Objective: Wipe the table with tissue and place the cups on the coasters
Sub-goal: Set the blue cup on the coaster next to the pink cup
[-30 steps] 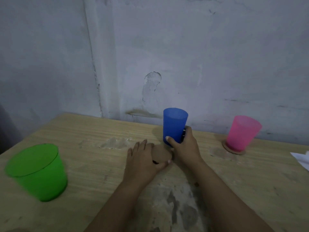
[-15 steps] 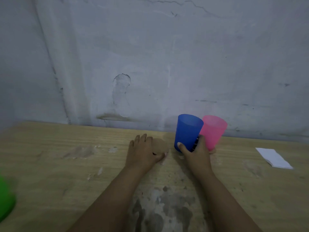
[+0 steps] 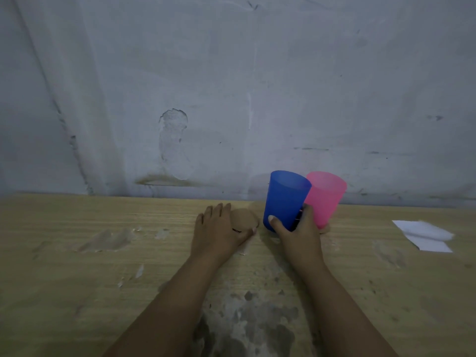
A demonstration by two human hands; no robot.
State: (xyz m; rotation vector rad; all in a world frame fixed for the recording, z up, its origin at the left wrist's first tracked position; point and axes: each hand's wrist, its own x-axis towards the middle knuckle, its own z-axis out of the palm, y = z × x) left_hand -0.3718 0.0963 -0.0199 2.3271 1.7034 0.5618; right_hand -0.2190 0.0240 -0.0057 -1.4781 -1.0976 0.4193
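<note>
My right hand [image 3: 300, 229] grips the blue cup [image 3: 284, 198] near its base, tilted slightly right and leaning against the pink cup [image 3: 325, 198] behind it. The pink cup stands on a round brown coaster [image 3: 325, 229], mostly hidden. My left hand [image 3: 219, 231] rests flat on the wooden table [image 3: 77, 279], its thumb and fingers at the edge of a second round brown coaster [image 3: 243, 218], just left of the blue cup. A folded white tissue [image 3: 423, 235] lies at the right.
A grey plastered wall [image 3: 231, 86] rises right behind the table's far edge. Worn, peeling patches mark the tabletop at the left [image 3: 108, 239], and dark stains [image 3: 244, 318] lie between my forearms.
The view has swung right, so the green cup has left the frame. My right hand has carried the blue cup to the right, up against the pink cup. My left hand stays on the coaster.
</note>
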